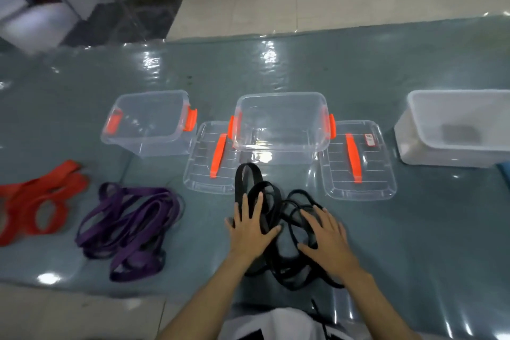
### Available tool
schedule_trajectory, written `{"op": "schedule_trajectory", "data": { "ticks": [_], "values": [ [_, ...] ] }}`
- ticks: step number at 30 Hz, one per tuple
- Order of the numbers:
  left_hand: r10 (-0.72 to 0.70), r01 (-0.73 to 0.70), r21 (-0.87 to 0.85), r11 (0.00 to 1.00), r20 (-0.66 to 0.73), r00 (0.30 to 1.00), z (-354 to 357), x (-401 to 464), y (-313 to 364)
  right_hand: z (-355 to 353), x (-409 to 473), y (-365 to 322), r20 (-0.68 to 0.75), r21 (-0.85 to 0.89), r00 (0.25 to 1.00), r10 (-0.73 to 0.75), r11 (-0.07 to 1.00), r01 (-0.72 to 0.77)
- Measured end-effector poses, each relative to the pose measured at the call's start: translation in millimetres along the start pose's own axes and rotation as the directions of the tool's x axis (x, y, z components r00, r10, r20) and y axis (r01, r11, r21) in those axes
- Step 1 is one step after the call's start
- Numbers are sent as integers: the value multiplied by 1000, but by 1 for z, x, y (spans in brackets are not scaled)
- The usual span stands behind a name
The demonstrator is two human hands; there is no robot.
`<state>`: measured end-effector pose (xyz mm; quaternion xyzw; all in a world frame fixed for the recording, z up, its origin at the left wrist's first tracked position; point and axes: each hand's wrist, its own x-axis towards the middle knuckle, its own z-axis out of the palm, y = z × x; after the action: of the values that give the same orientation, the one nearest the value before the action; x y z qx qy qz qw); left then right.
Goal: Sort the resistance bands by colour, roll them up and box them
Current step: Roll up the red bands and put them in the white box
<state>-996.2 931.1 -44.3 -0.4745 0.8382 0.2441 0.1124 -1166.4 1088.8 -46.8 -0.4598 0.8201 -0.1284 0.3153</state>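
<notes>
Both hands are flat on the black bands [271, 218], a loose tangled heap on the grey mat [414, 229] right in front of the person. Left hand [252, 229] presses the left side of the heap with its fingers [259, 203] straight and spread; right hand [328, 237] lies on the right side the same way, fingers apart, nothing pinched or gripped.

The colours look sorted. Red bands [41, 201] lie at far left, purple bands [129, 229] just beside them, and the black heap is well apart from both. So the job in hand reads as taming the black lot before rolling.

How to do it well? These loops cross over and through one another, so I'd say don't roll the heap as it lies. Pick one strap, draw it free, and lay it flat and doubled. One hand should pin the end to the mat while the other turns the roll, keeping the edges lined up so the coil doesn't cone out. Rubbery band will likely spring open, so keep a thumb on the finished coil until it goes in.

The destination is close: the middle box [281, 124] stands open just beyond the heap, touching or nearly touching its far loop. Its lids [358, 163] lie to either side. Left box [149, 121] and white tub [458, 130] are open too. One snag: a black loop rests on or at the edge of the nearer lid [209, 157] and could drag it along.
</notes>
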Motion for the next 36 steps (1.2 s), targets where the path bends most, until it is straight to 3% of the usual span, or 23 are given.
{"op": "schedule_trajectory", "data": {
  "ticks": [5,8,12,19,24,29,36],
  "values": [
    [-146,154,-200,968,54,988,-6,-1,-2,-7,5,0,55,66,995,79,994,-82],
    [-143,149,-201,968,41,989,-6,-2,-3,-4,0,-4,30,111,996,83,990,-86],
    [-148,142,-261,955,-3,989,-9,2,-5,-4,-5,-11,-57,293,975,215,937,-189],
    [-65,60,-287,956,-7,998,0,-9,-4,-1,-16,-10,-69,299,967,247,929,-216],
    [-67,67,-179,982,5,998,7,-19,2,4,-27,-12,-125,222,961,247,951,-215],
    [-64,61,-130,990,-23,998,-12,-29,-7,-3,-20,-34,-217,9,971,101,995,-101],
    [-42,32,-52,998,-199,979,-50,-72,-72,1,2,-106,-147,-120,976,-158,983,141]
  ]
}}
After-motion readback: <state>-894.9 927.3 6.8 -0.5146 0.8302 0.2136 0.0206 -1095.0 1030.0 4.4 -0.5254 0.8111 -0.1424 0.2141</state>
